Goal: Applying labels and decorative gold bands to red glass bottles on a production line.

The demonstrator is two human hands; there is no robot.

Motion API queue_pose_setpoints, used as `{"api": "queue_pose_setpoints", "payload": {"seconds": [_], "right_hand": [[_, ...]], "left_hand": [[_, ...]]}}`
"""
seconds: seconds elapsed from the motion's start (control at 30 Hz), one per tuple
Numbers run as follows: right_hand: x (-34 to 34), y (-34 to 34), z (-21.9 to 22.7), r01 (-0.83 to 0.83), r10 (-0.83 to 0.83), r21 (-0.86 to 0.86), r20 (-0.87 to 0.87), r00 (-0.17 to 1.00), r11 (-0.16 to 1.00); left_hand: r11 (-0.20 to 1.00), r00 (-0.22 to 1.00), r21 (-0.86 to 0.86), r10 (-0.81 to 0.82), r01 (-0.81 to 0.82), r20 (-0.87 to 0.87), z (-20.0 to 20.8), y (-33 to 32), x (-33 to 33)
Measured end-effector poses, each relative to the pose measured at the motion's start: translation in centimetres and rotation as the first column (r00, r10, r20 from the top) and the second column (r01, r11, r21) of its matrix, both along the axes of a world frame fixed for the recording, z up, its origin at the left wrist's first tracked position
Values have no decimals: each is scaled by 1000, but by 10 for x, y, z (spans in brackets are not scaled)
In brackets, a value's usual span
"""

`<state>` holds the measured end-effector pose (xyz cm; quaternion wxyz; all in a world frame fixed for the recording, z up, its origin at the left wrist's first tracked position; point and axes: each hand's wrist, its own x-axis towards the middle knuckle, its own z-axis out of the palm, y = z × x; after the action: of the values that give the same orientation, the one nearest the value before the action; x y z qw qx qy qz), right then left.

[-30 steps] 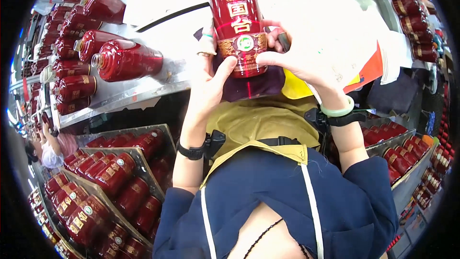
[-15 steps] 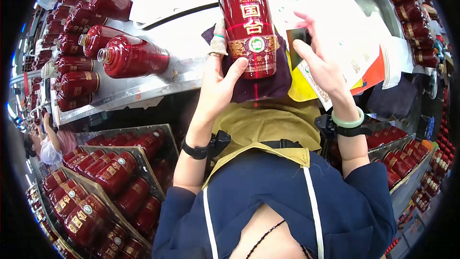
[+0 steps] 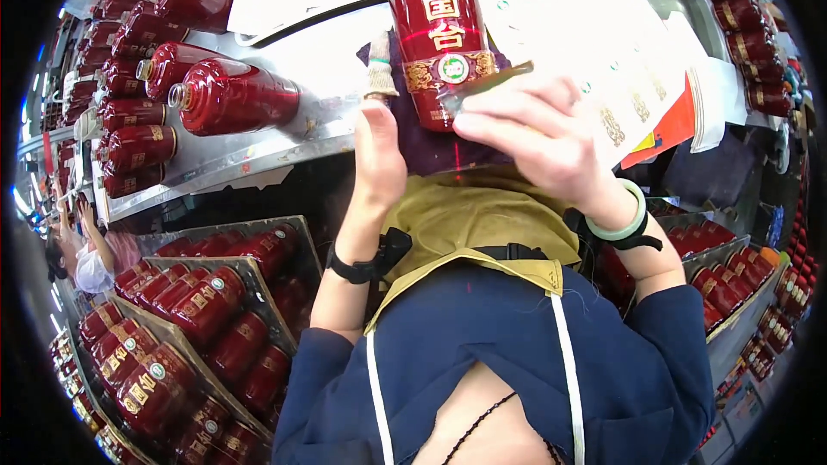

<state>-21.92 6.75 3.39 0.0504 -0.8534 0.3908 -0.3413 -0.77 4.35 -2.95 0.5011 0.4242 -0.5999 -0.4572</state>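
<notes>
A dark red glass bottle (image 3: 441,9) with gold lettering and a patterned gold band lies on a dark purple cloth (image 3: 419,142), its neck pointing away from me. Fingers of my right hand (image 3: 551,133) are closed on a thin, dark, flat scraper-like piece (image 3: 493,79), held across the bottle's lower part. A red light line crosses the glass. On the bottle's left side, my left hand (image 3: 379,146) is upright and open, a knitted cover (image 3: 380,69) on one finger. Whether that hand touches the glass I cannot tell.
Two plain red bottles (image 3: 237,99) lie on the metal table (image 3: 207,159) at left. Sheets of gold-printed labels (image 3: 637,112) cover the right side. Crates of red bottles (image 3: 207,301) stand below on both sides. A person (image 3: 90,263) is at far left.
My right hand has swung left with the flat piece, from above the label sheets onto the bottle. My left thumb has come off the bottle's front. The bottle has shifted slightly up and left.
</notes>
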Motion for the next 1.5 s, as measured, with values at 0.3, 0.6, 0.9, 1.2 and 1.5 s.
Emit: {"api": "queue_pose_setpoints", "payload": {"seconds": [0.3, 0.6, 0.9, 1.2, 1.5], "right_hand": [[0, 0, -4, -133, 139, -102, 55, 989, 986], [-15, -5, -10, 199, -451, 441, 596, 665, 875], [6, -4, -22, 228, -311, 422, 140, 940, 878], [18, -20, -42, 180, -247, 230, 306, 920, 956], [5, -20, -13, 178, -232, 274, 181, 956, 945]], "left_hand": [[929, 760, -366, 203, 49, 617, -11, 19, 16], [899, 734, -433, 251, 65, 631, -15, 23, 13], [941, 868, -338, 192, -29, 458, -16, 19, 24], [987, 886, -161, 67, 8, 460, -20, 18, 8], [868, 806, -490, 350, -87, 477, 0, 18, -4]]}}
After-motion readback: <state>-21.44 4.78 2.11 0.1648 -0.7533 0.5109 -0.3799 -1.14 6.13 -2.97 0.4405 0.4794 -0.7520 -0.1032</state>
